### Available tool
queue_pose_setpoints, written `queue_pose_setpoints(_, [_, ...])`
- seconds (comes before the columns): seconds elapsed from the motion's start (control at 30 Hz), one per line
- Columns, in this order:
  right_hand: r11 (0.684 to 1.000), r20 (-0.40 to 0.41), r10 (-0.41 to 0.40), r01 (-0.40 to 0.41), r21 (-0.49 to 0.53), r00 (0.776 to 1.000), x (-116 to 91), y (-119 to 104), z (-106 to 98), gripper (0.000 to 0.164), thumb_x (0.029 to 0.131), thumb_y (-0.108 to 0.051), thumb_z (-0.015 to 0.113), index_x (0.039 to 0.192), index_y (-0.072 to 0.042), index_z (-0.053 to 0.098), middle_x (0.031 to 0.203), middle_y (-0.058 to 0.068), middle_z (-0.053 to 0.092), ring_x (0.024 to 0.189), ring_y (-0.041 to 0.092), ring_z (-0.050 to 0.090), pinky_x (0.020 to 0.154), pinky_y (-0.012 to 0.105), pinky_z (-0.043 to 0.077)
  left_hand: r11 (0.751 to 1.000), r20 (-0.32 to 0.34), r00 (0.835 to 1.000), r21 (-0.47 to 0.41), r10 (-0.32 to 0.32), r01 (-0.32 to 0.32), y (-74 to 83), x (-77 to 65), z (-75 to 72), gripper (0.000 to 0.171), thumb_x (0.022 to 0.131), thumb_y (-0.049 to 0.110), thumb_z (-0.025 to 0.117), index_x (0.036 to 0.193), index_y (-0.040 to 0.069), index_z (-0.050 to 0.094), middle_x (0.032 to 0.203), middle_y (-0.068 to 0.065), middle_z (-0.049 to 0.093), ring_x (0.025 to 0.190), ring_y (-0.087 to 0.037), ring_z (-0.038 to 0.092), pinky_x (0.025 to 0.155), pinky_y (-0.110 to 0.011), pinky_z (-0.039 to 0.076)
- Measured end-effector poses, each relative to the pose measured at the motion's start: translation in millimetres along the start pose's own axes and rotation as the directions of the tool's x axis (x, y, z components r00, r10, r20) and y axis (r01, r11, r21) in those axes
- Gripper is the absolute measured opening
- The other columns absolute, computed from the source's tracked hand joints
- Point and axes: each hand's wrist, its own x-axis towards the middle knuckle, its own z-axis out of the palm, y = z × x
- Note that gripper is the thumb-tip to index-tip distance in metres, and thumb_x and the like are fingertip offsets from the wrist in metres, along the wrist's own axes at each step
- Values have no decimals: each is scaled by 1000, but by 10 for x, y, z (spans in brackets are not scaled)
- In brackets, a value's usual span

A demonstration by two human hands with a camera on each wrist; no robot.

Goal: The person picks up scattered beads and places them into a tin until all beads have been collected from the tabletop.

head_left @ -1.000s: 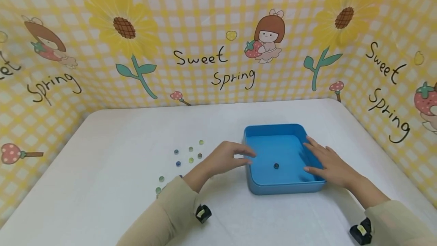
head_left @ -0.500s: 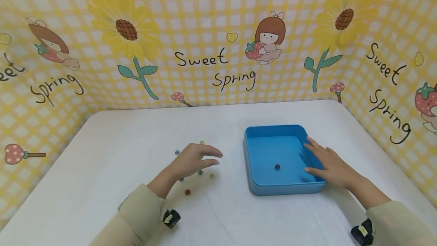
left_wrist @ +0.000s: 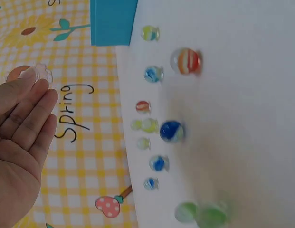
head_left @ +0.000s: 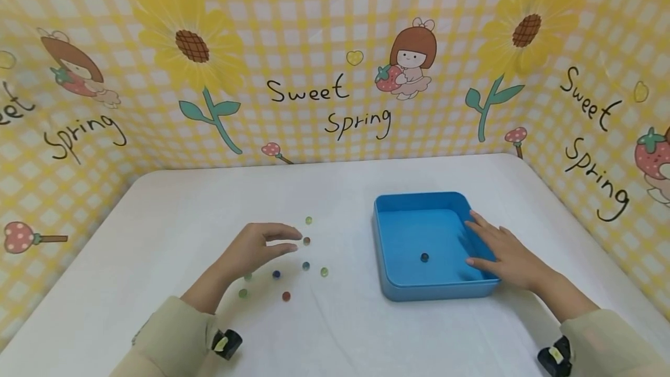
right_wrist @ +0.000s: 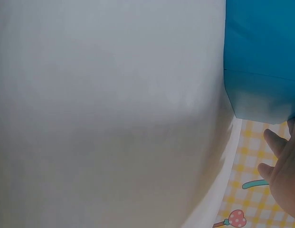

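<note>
Over the scattered glass marbles hovers my left hand [head_left: 251, 249], palm bare in the left wrist view, fingers loosely bent and thumb apart from them. Just past its fingertips lies a reddish-brown marble [head_left: 306, 241]. Nearer me are a dark blue marble [head_left: 276, 274], a red-and-white swirled marble [left_wrist: 189, 61] and several green ones; the hand hides some others in the head view. My right hand [head_left: 505, 258] rests with spread fingers at the right side of a blue square box [head_left: 439, 292]. Inside that box sits one dark marble [head_left: 424, 257].
A white cloth [head_left: 345, 330] covers the table. Yellow checked fabric [head_left: 314, 28] with printed flowers stands along the back and both sides. A small black device [head_left: 227, 344] is strapped at the left sleeve cuff, another [head_left: 556, 356] at the right.
My left hand has moved left from the box's near-left rim to above the marbles. The right hand, the box and the dark marble inside it have stayed put.
</note>
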Motion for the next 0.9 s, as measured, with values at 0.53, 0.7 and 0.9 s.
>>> queue_pose_setpoints(0.53, [1000,9,5,-5,3,1000,1,-5,0,71,82,-39,54,133,0,25,141,17,12,124,38,15,96,57,7,991,-38,996,104,-77,81,-305,-318,-157,20,77,16,64,96,9,65,96,1,62,96,-19,56,80,-32,45])
queue_pose_setpoints(0.7, [1000,8,7,-7,-2,1000,1,-4,3,71,82,-39,54,133,0,25,141,17,12,124,38,15,96,57,8,987,-54,994,127,-94,100,-397,-372,-189,20,76,16,65,95,8,65,96,0,62,96,-21,55,80,-33,45])
queue_pose_setpoints(0.9, [1000,11,7,-7,3,1000,1,-9,2,70,82,-38,54,133,0,25,141,16,12,125,37,15,97,57,7,983,-55,992,137,-115,122,-486,-430,-227,19,76,15,66,94,9,65,95,-1,62,96,-21,55,81,-32,45])
